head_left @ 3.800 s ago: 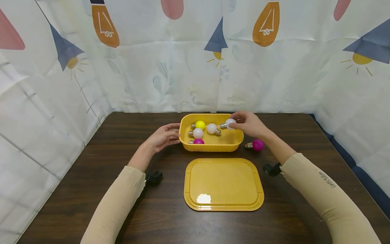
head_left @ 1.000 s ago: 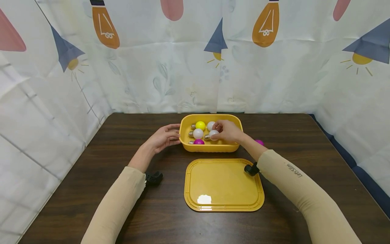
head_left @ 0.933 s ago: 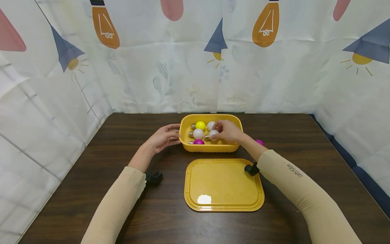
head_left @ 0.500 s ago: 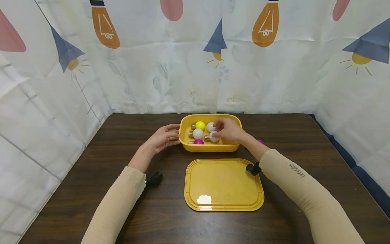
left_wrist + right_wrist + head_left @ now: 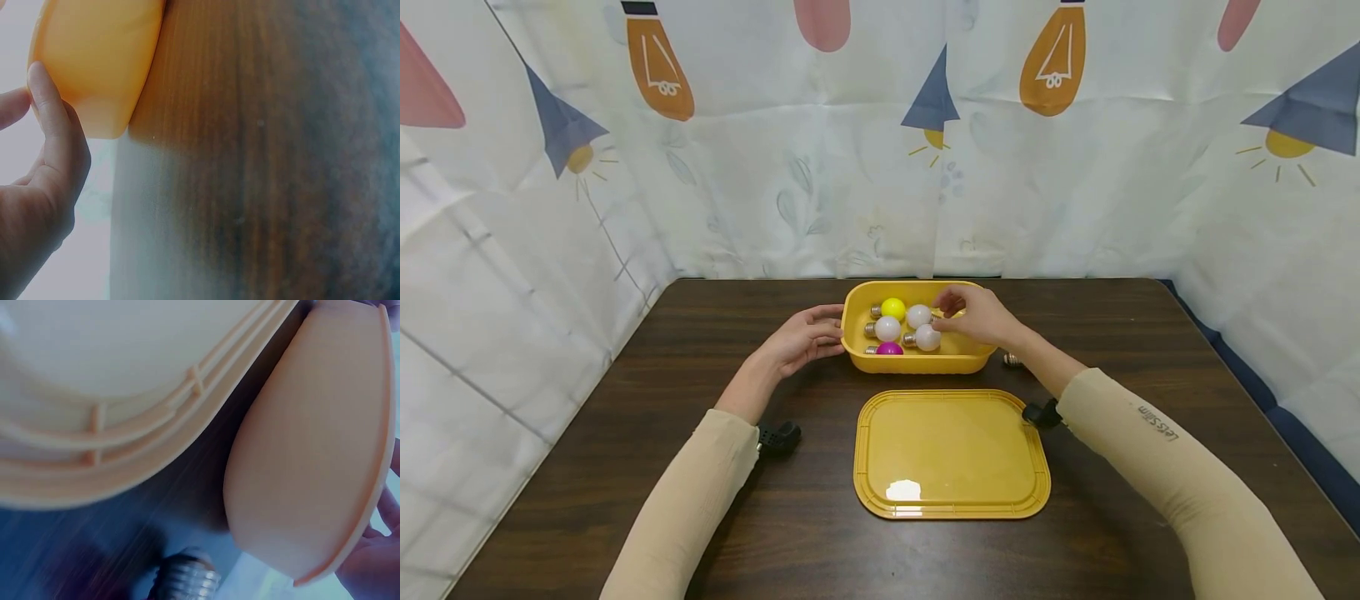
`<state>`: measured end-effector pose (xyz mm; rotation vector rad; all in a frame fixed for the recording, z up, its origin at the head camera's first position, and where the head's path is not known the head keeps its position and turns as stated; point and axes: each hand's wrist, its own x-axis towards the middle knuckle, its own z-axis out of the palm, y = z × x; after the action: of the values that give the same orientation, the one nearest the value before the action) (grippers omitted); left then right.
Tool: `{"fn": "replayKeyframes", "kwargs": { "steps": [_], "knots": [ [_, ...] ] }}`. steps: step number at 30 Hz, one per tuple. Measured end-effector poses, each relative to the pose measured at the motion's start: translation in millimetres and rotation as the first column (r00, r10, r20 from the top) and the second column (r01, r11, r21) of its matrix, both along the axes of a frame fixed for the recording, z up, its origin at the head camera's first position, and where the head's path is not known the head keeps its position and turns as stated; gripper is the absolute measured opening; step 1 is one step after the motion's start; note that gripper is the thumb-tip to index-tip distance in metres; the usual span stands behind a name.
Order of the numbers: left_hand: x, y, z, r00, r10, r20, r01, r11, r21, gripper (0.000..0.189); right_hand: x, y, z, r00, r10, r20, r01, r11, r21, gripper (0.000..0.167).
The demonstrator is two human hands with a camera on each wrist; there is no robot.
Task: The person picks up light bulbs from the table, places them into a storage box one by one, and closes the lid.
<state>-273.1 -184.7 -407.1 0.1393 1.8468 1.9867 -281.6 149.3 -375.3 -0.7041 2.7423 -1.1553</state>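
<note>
A yellow plastic box (image 5: pixel 917 364) stands near the back of the table, holding a yellow bulb (image 5: pixel 892 309), a purple bulb (image 5: pixel 890 348) and several white bulbs. My left hand (image 5: pixel 801 340) rests its fingers against the box's left end; in the left wrist view, one fingertip (image 5: pixel 39 75) lies on the outer wall. Over the box's right part is my right hand (image 5: pixel 981 317), thumb and fingers apart with nothing between them. Just left of its fingertips lie a front white bulb (image 5: pixel 928 337) and a back white bulb (image 5: pixel 919 316).
A flat yellow lid (image 5: pixel 951 454) lies on the dark wood table (image 5: pixel 820 542) in front of the box. A bulb's metal base (image 5: pixel 1012 359) shows right of the box, the rest hidden by my right wrist. A printed curtain (image 5: pixel 737 192) hangs behind.
My right hand carried a white bulb from the box's right side to the front middle, let go of it, then drew back right. My left hand stayed at the box.
</note>
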Motion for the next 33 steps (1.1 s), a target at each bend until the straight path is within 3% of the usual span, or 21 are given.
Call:
{"fn": "replayKeyframes", "kwargs": {
  "steps": [18, 33],
  "knots": [
    [-0.5, 1.0, -0.2, 1.0, 0.0, 0.0, 0.0, 1.0, 0.004, 0.059, 14.4, 43, 4.4, 0.998, -0.035, -0.049, 0.031, 0.997, -0.074, 0.029],
    [0.2, 0.0, -0.4, 1.0, 0.003, -0.002, -0.003, 1.0, 0.001, 0.059, 24.6, 66, 4.4, 0.995, -0.066, -0.069, 0.057, 0.991, -0.118, 0.035]
  ]
}}
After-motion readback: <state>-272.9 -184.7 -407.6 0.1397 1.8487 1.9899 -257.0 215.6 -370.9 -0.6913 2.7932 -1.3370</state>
